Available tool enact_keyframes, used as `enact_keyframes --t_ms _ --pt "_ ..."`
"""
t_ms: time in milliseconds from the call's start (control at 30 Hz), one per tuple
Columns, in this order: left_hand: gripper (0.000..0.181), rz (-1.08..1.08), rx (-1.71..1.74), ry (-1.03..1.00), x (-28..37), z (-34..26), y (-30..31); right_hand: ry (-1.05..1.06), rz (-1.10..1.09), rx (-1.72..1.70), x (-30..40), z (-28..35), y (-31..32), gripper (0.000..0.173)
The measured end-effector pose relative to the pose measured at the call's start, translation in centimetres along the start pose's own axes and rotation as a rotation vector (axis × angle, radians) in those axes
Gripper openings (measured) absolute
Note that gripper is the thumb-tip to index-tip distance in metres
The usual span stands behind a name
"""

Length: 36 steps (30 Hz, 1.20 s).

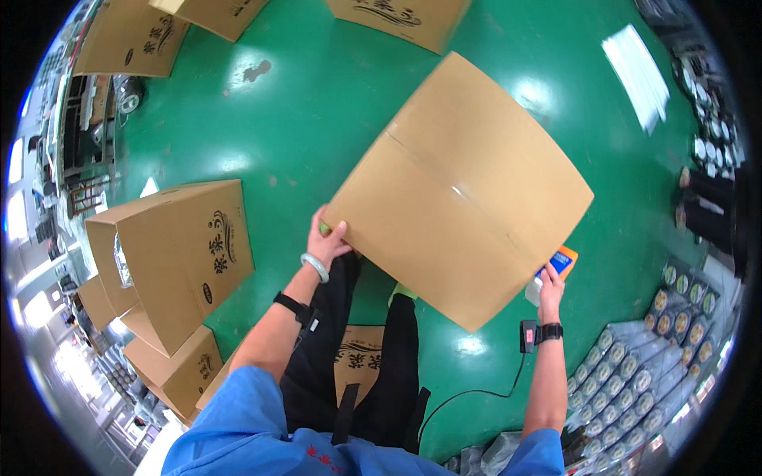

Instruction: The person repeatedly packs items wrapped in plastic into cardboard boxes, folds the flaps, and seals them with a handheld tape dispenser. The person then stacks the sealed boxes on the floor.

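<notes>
A closed cardboard box (440,172) is tilted in front of me, its plain face towards me and a shiny strip of clear tape along its middle seam. At its near left corner my left hand (328,241) grips the edge, thumb on the face. My right hand (551,291) is at the right edge, fingers around what looks like a tape dispenser (559,262) in blue and orange with a whitish part. The box hides some of this tool. Whether the right hand also presses on the box, I cannot tell.
An open printed carton (184,256) stands on the left, with more cartons (172,369) behind it. Several cartons (399,21) are at the far side. White sheets (637,77) lie on the green floor. Wrapped stacks of round goods (625,375) and another person's legs (708,202) are at right.
</notes>
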<state>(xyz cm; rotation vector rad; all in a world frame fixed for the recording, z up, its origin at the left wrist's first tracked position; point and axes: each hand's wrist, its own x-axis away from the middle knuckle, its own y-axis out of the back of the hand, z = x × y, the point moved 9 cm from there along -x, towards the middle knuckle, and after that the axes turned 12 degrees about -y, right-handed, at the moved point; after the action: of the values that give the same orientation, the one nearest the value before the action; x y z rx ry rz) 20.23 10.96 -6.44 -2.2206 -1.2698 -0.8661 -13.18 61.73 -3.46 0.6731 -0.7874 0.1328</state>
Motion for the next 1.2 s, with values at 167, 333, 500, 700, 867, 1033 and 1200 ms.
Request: enact_keyframes --t_ms 167,333,500,700,867,1033,1200 --pt "0.084 -0.106 -0.036 -0.227 -12.1 -9.4 9.3 0.22 0.229 -0.044 -3.0 15.0 -17.0 0.039" --pt "0.091 -0.073 -0.028 -0.332 -17.1 -20.2 15.1 0.277 0.34 0.003 -1.9 29.5 -30.2 0.042" --pt "0.1 -0.154 -1.187 -0.84 -2.6 -30.4 21.6 0.576 0.26 0.387 4.7 34.5 -34.9 0.041" --pt "0.058 -0.882 -1.32 -0.315 18.1 -28.2 54.9 0.754 0.231 0.441 26.9 36.6 -39.3 0.03" --pt "0.033 -0.542 -1.172 -0.06 17.7 -22.9 56.2 0.663 0.691 0.525 37.2 36.6 -51.5 0.026" --pt "0.012 -0.504 -1.122 -0.182 20.0 -21.3 47.1 0.851 0.91 0.577 46.7 38.9 -58.8 0.025" --pt "0.025 -0.136 -0.668 -0.204 21.5 -17.6 37.2 1.043 0.991 0.691 55.0 41.5 -60.2 0.027"
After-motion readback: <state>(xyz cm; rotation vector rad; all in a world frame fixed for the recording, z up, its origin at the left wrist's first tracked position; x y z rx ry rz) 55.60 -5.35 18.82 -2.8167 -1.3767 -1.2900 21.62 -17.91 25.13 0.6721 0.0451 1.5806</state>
